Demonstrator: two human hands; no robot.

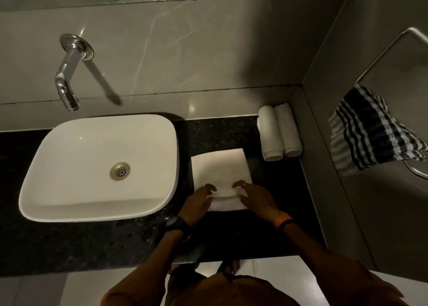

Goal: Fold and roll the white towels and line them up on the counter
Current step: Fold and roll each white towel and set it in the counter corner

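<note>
The rolling step is judged to be in hand: a folded white towel (221, 169) is laid flat on the dark worktop (231, 129), just beside the right rim of the white basin (99, 167), and its near edge has been turned up into a low first roll under both hands. Two finished rolled towels (279, 132) are lined up side by side, touching, at the far right of the worktop against the side wall, so the task is judged to be partly done, with this towel as the third.

The left hand (199, 201) is set on the left end of the near edge, and the right hand (253, 199) on the right end. Both are held palm down with the wrists low and the forearms reaching forward from the body. The fingers (238, 185) of each hand are curled over the rolled edge and pressed on the cloth, spread slightly apart rather than shut into a fist; how far the thumbs are tucked beneath cannot be told. A dark watch (177, 223) is worn on the left wrist and an orange band (282, 221) on the right.

For the next move, an even push away from the body is called for, with both ends kept level so that the roll stays tight and straight, after which it would be set beside the other two
</note>
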